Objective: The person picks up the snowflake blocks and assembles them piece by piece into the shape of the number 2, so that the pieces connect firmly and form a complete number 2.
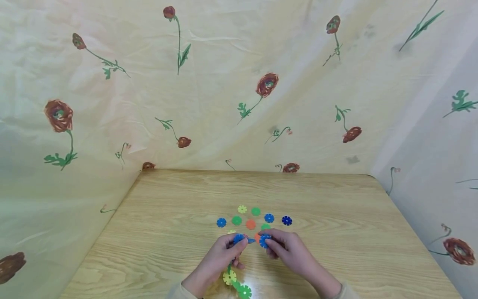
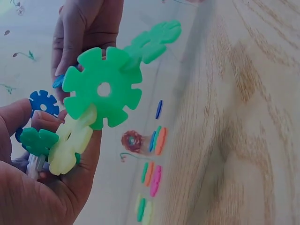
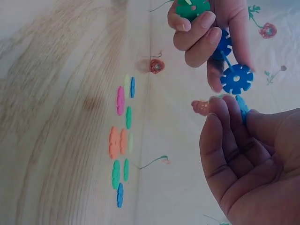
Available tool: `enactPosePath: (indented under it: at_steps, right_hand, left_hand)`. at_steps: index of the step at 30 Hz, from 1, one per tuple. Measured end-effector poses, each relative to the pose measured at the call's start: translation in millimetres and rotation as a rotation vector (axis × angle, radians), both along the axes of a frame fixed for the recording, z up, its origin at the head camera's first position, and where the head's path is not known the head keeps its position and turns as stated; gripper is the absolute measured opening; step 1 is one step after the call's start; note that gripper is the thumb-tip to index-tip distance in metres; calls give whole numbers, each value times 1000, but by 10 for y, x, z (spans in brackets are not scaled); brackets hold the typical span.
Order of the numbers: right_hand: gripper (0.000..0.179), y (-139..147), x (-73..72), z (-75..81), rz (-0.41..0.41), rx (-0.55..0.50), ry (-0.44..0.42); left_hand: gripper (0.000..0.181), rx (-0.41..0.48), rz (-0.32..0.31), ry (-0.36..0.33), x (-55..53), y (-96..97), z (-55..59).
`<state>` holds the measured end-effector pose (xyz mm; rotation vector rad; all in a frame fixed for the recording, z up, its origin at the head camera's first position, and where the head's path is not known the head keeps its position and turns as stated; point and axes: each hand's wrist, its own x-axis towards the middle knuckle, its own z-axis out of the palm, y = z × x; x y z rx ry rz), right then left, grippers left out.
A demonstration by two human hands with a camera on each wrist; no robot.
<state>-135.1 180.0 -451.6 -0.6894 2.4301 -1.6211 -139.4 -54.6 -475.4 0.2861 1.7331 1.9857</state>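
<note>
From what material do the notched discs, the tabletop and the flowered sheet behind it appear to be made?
Notched discs: probably smooth, satin plastic; solid, even colours and regular slots suggest moulding.
Tabletop: wood or wood-look laminate, lightly glossy; it shows grain and a bright reflection.
Flowered sheet: thin fabric or plastic film, softly shiny; it creases, but the look leaves this open.
</note>
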Motion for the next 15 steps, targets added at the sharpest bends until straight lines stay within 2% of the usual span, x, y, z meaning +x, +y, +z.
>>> enactPosePath:
  at_steps: [4, 8, 15]
  right_hand:
    - [28, -29, 27, 23, 7, -14, -6]
    - [26, -40, 28, 15, -3, 15, 12]
    - [24, -63, 33, -10, 10, 45, 34]
  left_hand:
    - [44, -8, -5, 10, 11, 12, 20]
    - [45, -16, -8, 8, 14, 25, 27]
    - [36, -5, -42, -6, 11, 36, 24]
